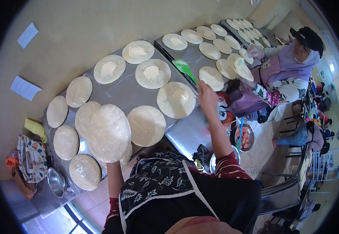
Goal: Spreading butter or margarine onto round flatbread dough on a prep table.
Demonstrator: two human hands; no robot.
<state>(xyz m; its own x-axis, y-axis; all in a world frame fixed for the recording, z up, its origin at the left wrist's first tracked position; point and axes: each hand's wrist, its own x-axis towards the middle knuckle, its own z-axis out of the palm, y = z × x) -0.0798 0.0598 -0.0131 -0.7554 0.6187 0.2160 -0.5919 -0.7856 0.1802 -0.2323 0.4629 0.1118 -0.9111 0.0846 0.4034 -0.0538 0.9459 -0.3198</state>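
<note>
My right hand (207, 95) grips the handle of a green spatula (184, 68), its blade raised above the gap between two metal tables. A flat round of dough (109, 133) rests raised on my left hand, which lies hidden beneath it; only the forearm shows. Around it on the metal table (119, 95) lie several dough rounds. Some, such as the dough round at the top (137, 52), bear a pale creamy patch in the middle. Another dough round (146, 125) lies just right of the lifted one, and a glossy dough round (85, 172) sits at the near left.
At the right a co-worker (286, 70) in cap and apron holds a dough round over a second table (187, 54) of dough rounds. A metal bowl (57, 182) and yellow cup (35, 128) stand left. A bowl of pinkish pieces (245, 137) stands right of my forearm.
</note>
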